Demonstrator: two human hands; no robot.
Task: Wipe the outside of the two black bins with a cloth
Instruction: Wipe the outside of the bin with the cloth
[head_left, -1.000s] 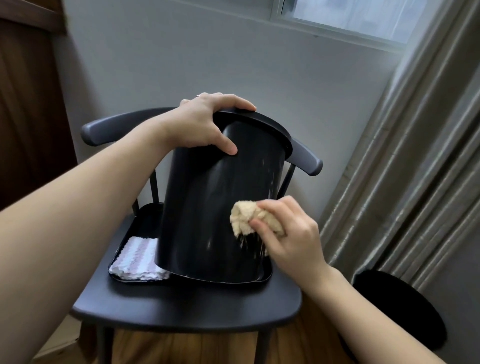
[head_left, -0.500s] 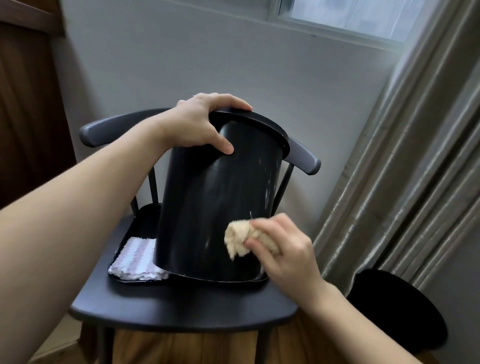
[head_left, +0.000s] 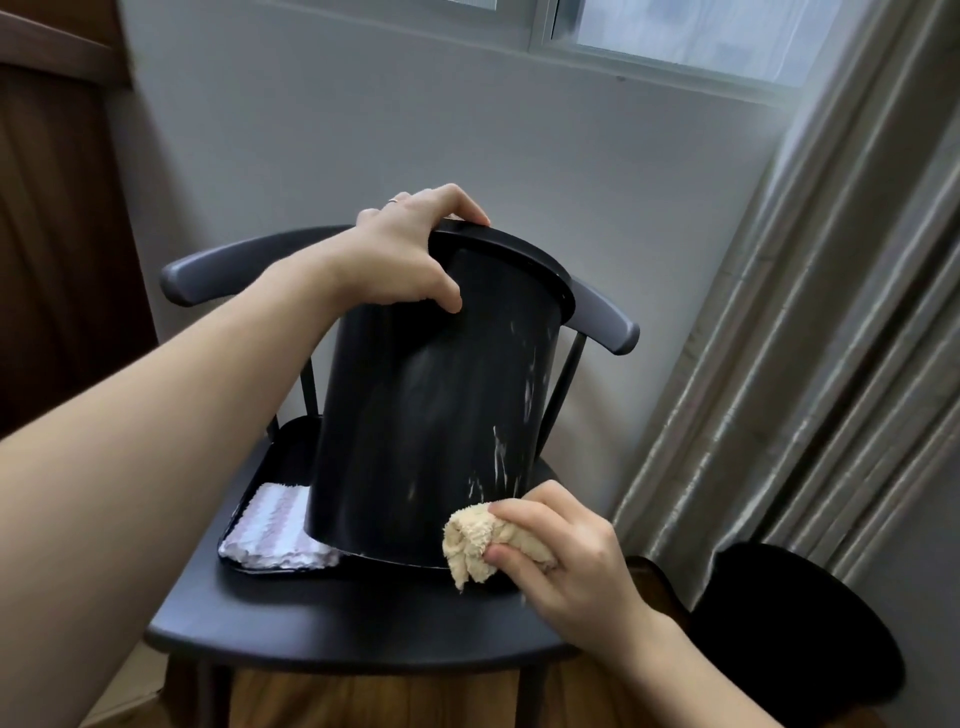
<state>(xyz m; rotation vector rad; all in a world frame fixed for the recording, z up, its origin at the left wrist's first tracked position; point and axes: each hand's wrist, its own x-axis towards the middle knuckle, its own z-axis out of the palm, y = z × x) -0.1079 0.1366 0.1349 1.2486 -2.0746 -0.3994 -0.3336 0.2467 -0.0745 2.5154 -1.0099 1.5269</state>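
One black bin (head_left: 431, 415), base hidden behind cloth (head_left: 470, 543) and tray (head_left: 270, 462).

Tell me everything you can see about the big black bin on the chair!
The black bin is a tall, round tub of smooth, plastic-looking material with a wide flat rim on top. It is tilted, its bottom resting in a black tray on the chair. Whitish streaks mark its right side. The left hand grips the rim, and the right hand holds a beige cloth against its lower edge.
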